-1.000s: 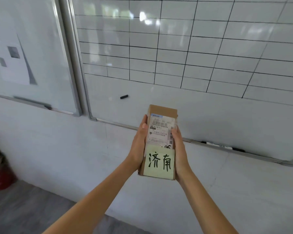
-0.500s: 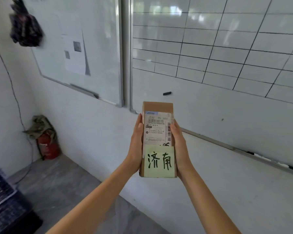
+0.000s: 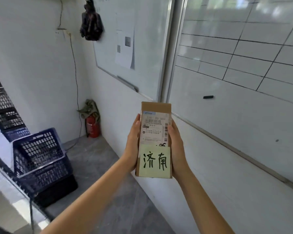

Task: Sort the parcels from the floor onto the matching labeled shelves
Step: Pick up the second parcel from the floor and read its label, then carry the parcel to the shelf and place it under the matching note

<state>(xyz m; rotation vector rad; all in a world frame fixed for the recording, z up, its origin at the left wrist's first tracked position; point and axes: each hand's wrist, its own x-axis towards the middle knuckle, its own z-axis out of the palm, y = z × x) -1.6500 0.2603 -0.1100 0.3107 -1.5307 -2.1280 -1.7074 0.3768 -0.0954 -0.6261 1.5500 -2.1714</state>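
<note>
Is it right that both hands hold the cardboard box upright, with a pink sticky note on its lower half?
Not quite. The head view shows the left hand and right hand holding the cardboard box upright, but the sticky note on its lower half is pale yellow-green, not pink.

I can't read the small print on the shipping label (image 3: pixel 153 128); it blurs out. The parcel (image 3: pixel 156 107) hides the fingers of my left hand (image 3: pixel 132 146) and right hand (image 3: pixel 177 146) behind it. The stacked crates (image 3: pixel 39 159) run off the left edge, as does a dark frame (image 3: pixel 10 176), perhaps shelving. The whiteboard (image 3: pixel 243 98) is cut off at right.
</note>
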